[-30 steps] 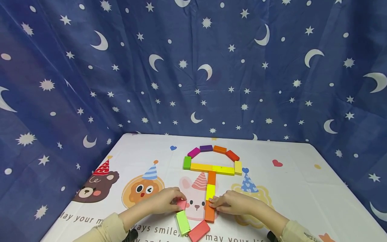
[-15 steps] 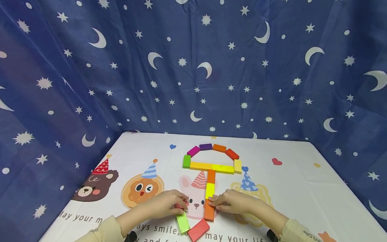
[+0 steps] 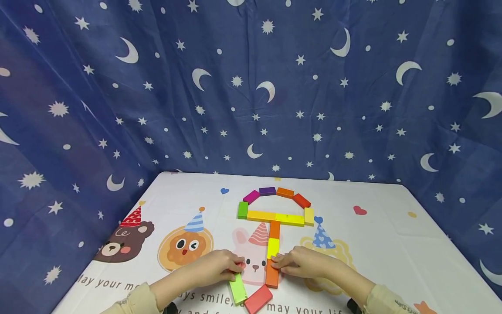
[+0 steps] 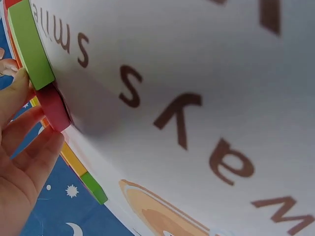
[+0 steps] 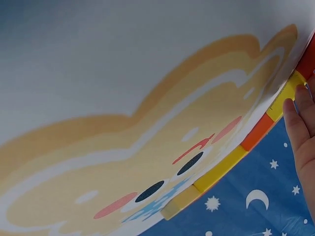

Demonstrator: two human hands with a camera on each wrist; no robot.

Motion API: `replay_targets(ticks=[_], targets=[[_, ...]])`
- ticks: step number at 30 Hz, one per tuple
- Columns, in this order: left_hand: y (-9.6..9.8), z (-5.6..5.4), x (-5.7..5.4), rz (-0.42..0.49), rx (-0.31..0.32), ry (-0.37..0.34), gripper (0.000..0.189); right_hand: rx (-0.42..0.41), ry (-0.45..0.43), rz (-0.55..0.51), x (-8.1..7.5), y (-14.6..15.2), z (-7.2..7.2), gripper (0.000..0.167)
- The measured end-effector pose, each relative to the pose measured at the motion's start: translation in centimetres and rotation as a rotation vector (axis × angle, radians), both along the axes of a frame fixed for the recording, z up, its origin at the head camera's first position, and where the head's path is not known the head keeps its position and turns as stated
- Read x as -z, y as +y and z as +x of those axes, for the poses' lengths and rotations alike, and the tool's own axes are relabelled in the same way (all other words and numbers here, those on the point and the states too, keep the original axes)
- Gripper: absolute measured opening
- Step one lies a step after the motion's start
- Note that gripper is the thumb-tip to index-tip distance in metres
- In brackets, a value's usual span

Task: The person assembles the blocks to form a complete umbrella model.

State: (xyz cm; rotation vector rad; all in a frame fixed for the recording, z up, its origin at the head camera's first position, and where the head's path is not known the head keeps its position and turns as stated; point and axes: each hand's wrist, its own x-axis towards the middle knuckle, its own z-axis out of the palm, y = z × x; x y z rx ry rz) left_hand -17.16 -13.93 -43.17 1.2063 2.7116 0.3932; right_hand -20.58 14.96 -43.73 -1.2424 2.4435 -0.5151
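In the head view my left hand holds a small red block, which the hand hides there. The left wrist view shows this red block between thumb and fingers, end to end with a light green block. My right hand rests its fingertips at the seam of a yellow block and an orange block. These belong to a straight stem of blocks. A larger red block lies at the stem's foot, its corner near the light green block's lower end.
Above the stem, a yellow bar and an arch of coloured blocks, among them a purple block and a green block, form a half-round. All lies on a white printed tablecloth. A blue starry curtain hangs behind.
My left hand has shifted slightly down toward the light green block, bringing the small red block to its upper end. The right hand stays at the stem.
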Motion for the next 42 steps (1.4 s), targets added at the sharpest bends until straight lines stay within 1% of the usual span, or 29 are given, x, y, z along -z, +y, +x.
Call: replay_targets(ticks=[7,12,16,19,23,25,28,34,38,42], targets=[[0.02,0.27,-0.10,0.005,0.002,0.017,0.025,0.002,0.006,0.001,0.13,0.08,0.10,0.028],[0.01,0.14,0.03,0.019,0.004,0.009,0.022,0.009,0.004,0.002,0.04,0.00,0.15,0.028],[-0.07,-0.01,0.16,0.038,0.015,0.018,0.021,0.010,0.003,0.003,-0.01,-0.03,0.14,0.028],[-0.10,0.02,0.22,0.040,0.008,0.012,0.021,0.003,0.009,0.004,-0.01,-0.04,0.16,0.028],[-0.08,0.19,0.24,0.019,-0.015,0.011,0.025,-0.003,0.018,0.003,0.04,-0.07,0.18,0.027],[-0.09,0.23,0.24,0.006,-0.018,0.023,0.026,-0.001,0.017,0.004,0.06,-0.09,0.18,0.027],[-0.13,0.28,0.23,-0.003,-0.011,0.035,0.026,-0.001,0.014,0.001,0.08,-0.07,0.21,0.028],[-0.32,0.29,0.41,0.003,-0.002,0.052,0.027,-0.034,0.039,-0.027,0.06,0.01,0.32,0.028],[-0.34,0.33,0.43,0.008,-0.001,0.054,0.027,-0.011,0.027,-0.017,0.00,0.02,0.31,0.028],[-0.33,0.31,0.46,-0.002,-0.003,0.051,0.028,-0.006,0.027,-0.010,0.00,-0.04,0.32,0.028]])
